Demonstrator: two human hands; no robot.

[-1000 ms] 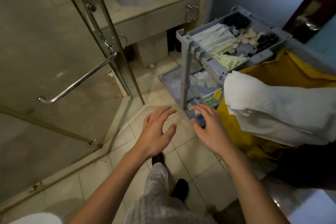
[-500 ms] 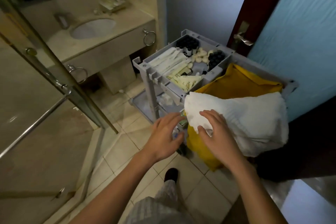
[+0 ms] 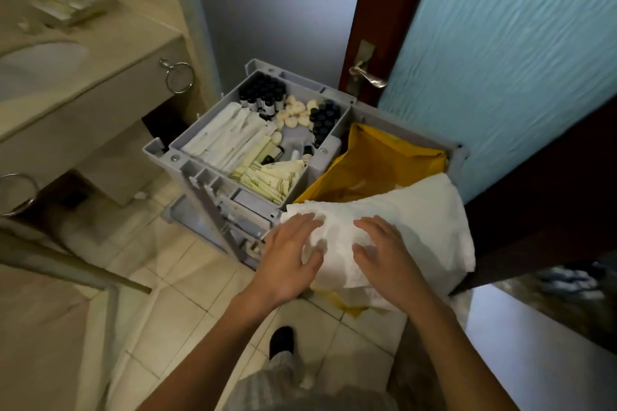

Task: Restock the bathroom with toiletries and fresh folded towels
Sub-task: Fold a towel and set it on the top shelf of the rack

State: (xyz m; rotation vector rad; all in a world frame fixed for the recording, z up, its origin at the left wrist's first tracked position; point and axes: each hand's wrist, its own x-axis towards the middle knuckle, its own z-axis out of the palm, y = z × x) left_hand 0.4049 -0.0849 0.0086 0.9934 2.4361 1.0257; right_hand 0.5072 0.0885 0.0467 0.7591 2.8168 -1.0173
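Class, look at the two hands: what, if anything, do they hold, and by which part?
Nothing is gripped yet: the left hand and right hand lie with spread fingers on the white towel, at its near left end.

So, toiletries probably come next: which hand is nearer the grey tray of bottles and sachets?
Left. The left hand rests on the towel's left corner, just in front of the tray; the right hand lies on the towel further right.
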